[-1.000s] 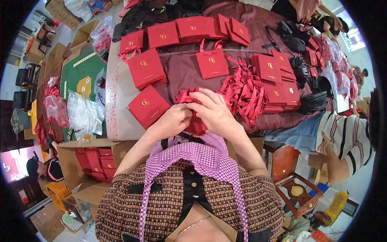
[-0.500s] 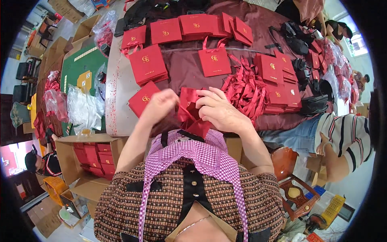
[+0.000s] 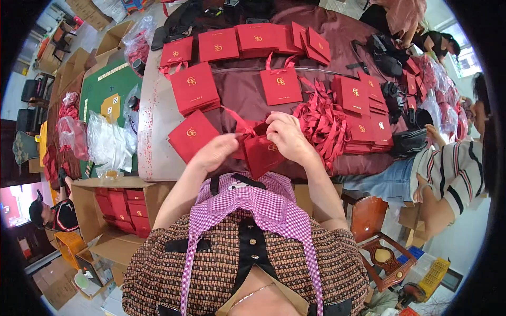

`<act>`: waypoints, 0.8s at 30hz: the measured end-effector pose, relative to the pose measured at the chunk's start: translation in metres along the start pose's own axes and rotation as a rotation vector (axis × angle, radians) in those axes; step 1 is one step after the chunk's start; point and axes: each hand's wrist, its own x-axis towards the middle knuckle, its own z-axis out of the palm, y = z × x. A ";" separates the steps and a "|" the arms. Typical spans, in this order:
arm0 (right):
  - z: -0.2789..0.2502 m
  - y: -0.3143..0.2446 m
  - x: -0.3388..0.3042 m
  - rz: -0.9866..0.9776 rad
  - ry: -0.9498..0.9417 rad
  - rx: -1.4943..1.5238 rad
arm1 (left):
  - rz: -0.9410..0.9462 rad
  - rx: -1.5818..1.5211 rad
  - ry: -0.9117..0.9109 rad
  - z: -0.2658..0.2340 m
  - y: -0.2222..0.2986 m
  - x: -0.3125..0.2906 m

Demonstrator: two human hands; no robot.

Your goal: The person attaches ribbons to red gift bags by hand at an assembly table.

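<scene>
A small red gift bag [image 3: 262, 156] with a gold emblem is tilted in front of my body, at the table's near edge. My right hand [image 3: 289, 138] grips its upper right rim, fingers bent over the edge. My left hand [image 3: 217, 151] is at the bag's left side, its fingertips smeared by motion, so I cannot tell whether they pinch anything. A red ribbon [image 3: 237, 120] sticks up from behind the bag's left part. To the right of my right hand lies a heap of loose red ribbons [image 3: 322, 124].
Flat red bags lie stacked at left [image 3: 194, 89] and right [image 3: 354, 95], with a row at the back. One bag with ribbon handles [image 3: 281, 87] lies mid-table. An open carton [image 3: 87, 210] of red bags stands at lower left. A person in a striped shirt [image 3: 457, 174] is at right.
The bag has turned, so its emblem side now faces up and right. My left hand has lowered beside it; my right hand has shifted slightly along the rim.
</scene>
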 end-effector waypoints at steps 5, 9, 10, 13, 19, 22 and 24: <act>0.019 -0.006 0.008 -0.009 0.098 -0.065 | -0.052 -0.310 0.254 0.037 -0.009 0.028; -0.004 -0.027 -0.007 -0.048 -0.219 -0.128 | -0.179 -0.380 0.523 0.019 -0.010 0.036; -0.006 -0.027 -0.017 -0.080 -0.318 -0.111 | -0.168 -0.368 0.518 0.018 -0.005 0.035; 0.014 -0.027 -0.029 -0.161 -0.358 -0.349 | -0.106 -0.462 0.433 0.005 -0.015 0.036; -0.003 0.025 0.010 -0.068 -0.079 -0.564 | -0.018 -0.629 0.310 -0.003 0.014 0.034; -0.024 0.054 0.041 -0.080 0.239 -0.525 | 0.139 -0.453 0.479 -0.029 0.014 0.025; -0.021 0.081 0.054 -0.093 0.377 -0.602 | 0.185 -0.229 0.690 -0.032 0.023 0.012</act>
